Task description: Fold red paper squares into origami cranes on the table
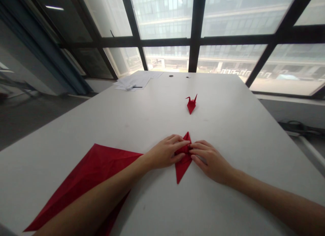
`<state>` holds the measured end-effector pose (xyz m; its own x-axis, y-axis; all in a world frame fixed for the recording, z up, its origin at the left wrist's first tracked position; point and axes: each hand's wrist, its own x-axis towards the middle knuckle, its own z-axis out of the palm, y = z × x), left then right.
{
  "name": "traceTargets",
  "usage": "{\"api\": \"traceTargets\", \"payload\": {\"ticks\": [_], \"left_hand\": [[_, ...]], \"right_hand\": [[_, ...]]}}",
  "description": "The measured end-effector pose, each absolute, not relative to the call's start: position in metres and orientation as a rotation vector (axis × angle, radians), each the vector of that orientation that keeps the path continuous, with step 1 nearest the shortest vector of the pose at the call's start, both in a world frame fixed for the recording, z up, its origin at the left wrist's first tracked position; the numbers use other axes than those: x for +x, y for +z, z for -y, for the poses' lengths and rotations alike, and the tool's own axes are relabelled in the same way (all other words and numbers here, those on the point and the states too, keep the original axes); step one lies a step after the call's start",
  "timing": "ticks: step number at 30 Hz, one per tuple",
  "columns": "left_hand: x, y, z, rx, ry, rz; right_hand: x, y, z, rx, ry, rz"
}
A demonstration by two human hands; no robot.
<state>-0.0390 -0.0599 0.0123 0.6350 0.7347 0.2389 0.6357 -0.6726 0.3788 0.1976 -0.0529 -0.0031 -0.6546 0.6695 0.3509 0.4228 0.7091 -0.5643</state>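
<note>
Folded red paper diamond [180, 171] flat on white surface [215, 202], about midway between left and right edges. Left hand [166, 153]: grip released, fingers and thumb laid on top of diamond. Right hand [212, 161]: fingertips at diamond's right side; can't tell if grip is pinching it. 1 small red folded-paper crane [191, 106] upright beyond, toward far edge. 1 large creased red paper sheet [88, 168] toward left edge, left forearm across it. Loose white paper sheets [137, 79] at far left corner, 1 thin dark stick [137, 87] on them.
</note>
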Motion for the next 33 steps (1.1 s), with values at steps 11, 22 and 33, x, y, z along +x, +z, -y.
{"api": "traceTargets", "payload": {"ticks": [11,22,33], "left_hand": [[-0.042,0.011,0.059,2.733,0.502,-1.05],[-0.038,0.012,0.06,2.72,0.507,-1.063],[-0.038,0.013,0.06,2.73,0.476,-1.096]], "right_hand": [[0.207,-0.012,0.032,-1.074,0.203,2.558],[0.202,-0.02,0.029,-1.188,0.152,2.625],[0.2,-0.019,0.027,-1.192,0.206,2.508]]}}
